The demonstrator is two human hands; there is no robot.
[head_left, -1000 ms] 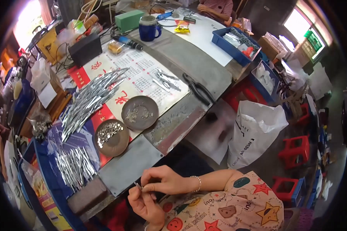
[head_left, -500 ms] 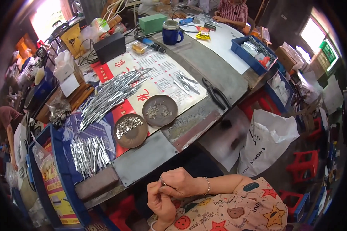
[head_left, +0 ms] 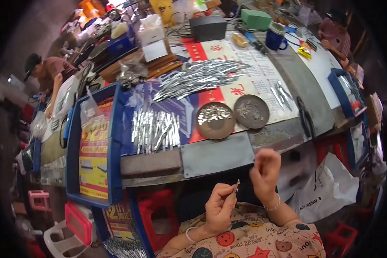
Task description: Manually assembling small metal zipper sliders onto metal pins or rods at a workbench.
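While left hand (head_left: 219, 208) pinches metal piece (head_left: 236, 186) | right hand (head_left: 265, 170) raised, curled

At the lower centre of the frame, the left hand (head_left: 219, 208) pinches a small metal piece (head_left: 236, 186). The right hand (head_left: 265, 170) is raised beside it, fingers curled. Above them on the worktop (head_left: 219, 155) sit two round dishes (head_left: 215, 120) and metal strips (head_left: 155, 127).

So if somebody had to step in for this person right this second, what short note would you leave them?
Left hand: pinching a small silvery metal piece at the fingertips, below the bench edge.
Right hand: raised beside it, curled; whether it holds anything cannot be told.
On the bench: two round dishes with small shiny bits, a row of metal strips to their left, a longer pile of strips behind.
Done: cannot be told from this view.
Left: the strips and dishes still hold plenty of parts.
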